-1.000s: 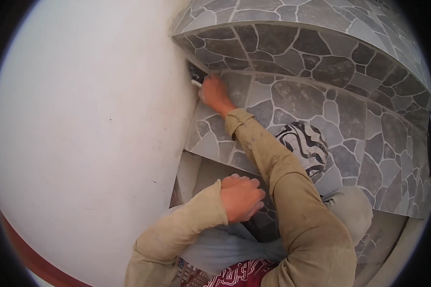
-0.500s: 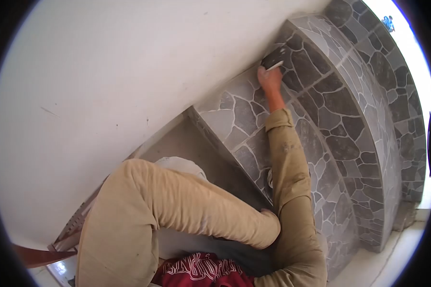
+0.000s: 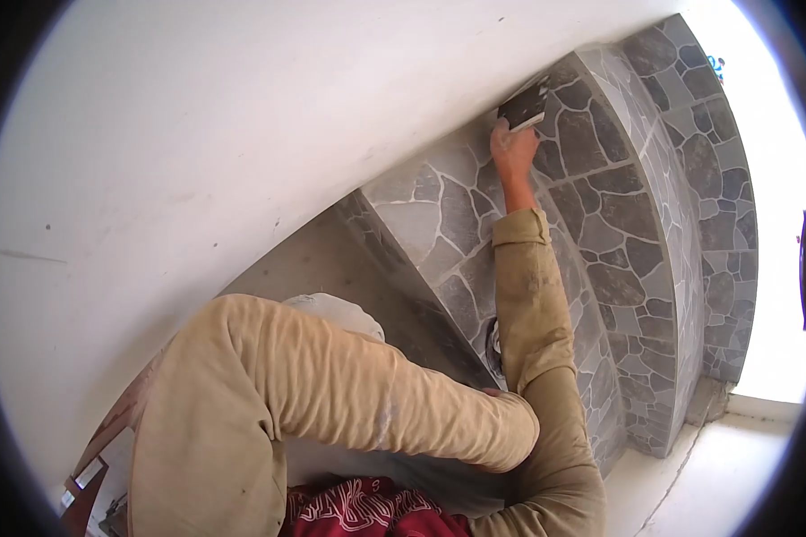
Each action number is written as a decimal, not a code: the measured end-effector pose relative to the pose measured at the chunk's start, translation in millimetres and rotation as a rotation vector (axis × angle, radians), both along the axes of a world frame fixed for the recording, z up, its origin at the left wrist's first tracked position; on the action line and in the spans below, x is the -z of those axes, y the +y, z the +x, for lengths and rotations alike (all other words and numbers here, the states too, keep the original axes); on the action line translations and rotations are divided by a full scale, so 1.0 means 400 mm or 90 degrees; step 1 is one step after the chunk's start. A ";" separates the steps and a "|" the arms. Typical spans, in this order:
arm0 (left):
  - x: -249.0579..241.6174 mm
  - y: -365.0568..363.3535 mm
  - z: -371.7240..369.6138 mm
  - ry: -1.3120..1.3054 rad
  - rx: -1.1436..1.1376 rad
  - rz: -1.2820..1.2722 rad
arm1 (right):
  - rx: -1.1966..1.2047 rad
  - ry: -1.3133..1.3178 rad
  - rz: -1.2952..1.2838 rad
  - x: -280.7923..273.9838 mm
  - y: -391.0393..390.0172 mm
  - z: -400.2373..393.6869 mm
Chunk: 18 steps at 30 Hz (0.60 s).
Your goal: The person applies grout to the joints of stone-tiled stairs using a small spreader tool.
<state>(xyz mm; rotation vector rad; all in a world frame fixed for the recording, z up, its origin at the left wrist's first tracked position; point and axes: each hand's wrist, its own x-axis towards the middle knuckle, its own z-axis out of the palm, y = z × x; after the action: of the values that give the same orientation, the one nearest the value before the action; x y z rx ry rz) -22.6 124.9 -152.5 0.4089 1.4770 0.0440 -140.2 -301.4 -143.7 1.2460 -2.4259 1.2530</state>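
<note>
My right hand [image 3: 514,152] reaches far up the steps, its fingers closed around a dark, flat, rectangular scraper [image 3: 521,107] with a pale near edge. The scraper lies against the stone-patterned tile [image 3: 573,139] where a riser meets the white wall [image 3: 242,134]. My left arm crosses in front of me, its cuff resting by the right sleeve. Of my left hand [image 3: 491,391] only a sliver shows past the cuff; its fingers are hidden.
Curved steps with grey stone-patterned tiles [image 3: 618,277] rise to the right. A plain grey lower surface [image 3: 309,259] lies left of the tiled tread. Part of a shoe [image 3: 494,345] shows beside my right sleeve. At lower left there is a reddish-brown frame [image 3: 85,501].
My right hand has shifted slightly, and the scraper has tilted so more of its dark face shows. The view has turned a little. My left arm stays across my front.
</note>
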 end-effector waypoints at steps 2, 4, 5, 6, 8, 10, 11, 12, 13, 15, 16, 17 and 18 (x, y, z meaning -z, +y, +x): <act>-0.005 0.020 -0.018 -0.061 0.090 -0.009 | -0.063 0.092 0.013 -0.016 0.021 0.025; -0.109 -0.096 0.030 -0.004 0.074 0.037 | -0.028 0.106 0.013 0.023 -0.006 -0.001; -0.158 -0.155 0.060 0.051 0.060 0.085 | 0.008 0.117 0.015 0.043 -0.015 -0.013; -0.207 -0.214 0.096 0.103 0.049 0.134 | 0.011 0.109 0.017 0.046 -0.011 -0.017; -0.306 -0.354 0.170 0.212 0.030 0.225 | -0.002 0.082 0.047 0.025 -0.012 -0.029; -0.222 -0.162 0.083 0.039 -0.020 -0.079 | -0.033 0.100 0.032 0.016 0.011 -0.005; -0.219 -0.175 0.083 0.040 -0.021 -0.082 | -0.064 0.120 0.015 0.012 0.010 0.000; -0.213 -0.200 0.089 0.023 -0.016 -0.098 | -0.067 0.121 0.011 0.016 -0.006 -0.010; -0.206 -0.228 0.104 0.003 -0.010 -0.109 | -0.058 0.123 -0.002 0.034 -0.020 -0.022; -0.271 -0.326 0.154 0.138 0.054 0.175 | -0.047 0.121 -0.009 0.054 -0.015 -0.026; -0.314 -0.355 0.164 0.173 -0.014 0.153 | -0.049 0.089 -0.010 0.044 -0.012 -0.026; -0.337 -0.367 0.170 0.209 -0.083 0.130 | -0.051 0.059 -0.011 0.030 -0.010 -0.024; -0.339 -0.368 0.166 0.209 -0.083 0.131 | -0.050 0.059 -0.010 0.012 -0.001 -0.014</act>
<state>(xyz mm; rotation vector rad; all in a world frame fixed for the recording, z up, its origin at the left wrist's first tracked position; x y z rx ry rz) 43.9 -22.2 -16.9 0.5035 1.8300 0.2437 -145.8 -301.9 -148.6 1.3758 -2.3193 1.2027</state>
